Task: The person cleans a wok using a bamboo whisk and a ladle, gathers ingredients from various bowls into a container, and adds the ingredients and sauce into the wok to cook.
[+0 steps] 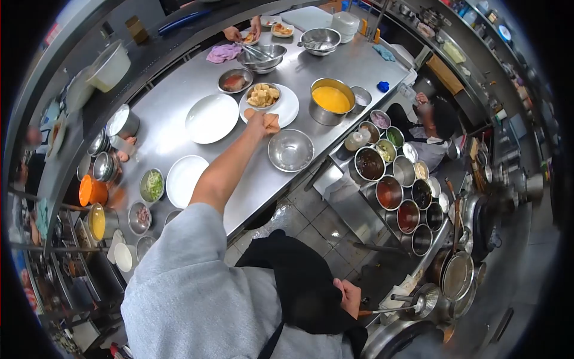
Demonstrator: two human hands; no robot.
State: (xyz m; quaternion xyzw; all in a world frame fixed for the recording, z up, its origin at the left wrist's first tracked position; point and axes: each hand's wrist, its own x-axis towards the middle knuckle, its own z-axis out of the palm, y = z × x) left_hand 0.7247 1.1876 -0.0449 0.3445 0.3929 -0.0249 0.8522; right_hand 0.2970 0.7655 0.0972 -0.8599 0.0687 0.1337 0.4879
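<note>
Upper centre: golden food chunks [263, 96] just beyond our left hand [258, 121]; finger opening, hold unclear. Lower right: our right hand [348, 297] curled closed, contents unclear.

Before me the steel table [242, 188] is stretching from near left to far right, its top shining under the light. Toward its middle, a left white plate [211, 119] is lying just beside a right white plate [287, 99], and a near white plate [185, 182] is sitting closer to me, beside a metal bowl of chopped greens [144, 194]. To the right, a wide metal bowl [290, 151] is standing near my edge, and farther on, a steel pot of yellow liquid [327, 116] is standing. Beyond the plates, a pink cloth [225, 52] is lying crumpled; at far right, a blue cloth [383, 87] is resting.
</note>
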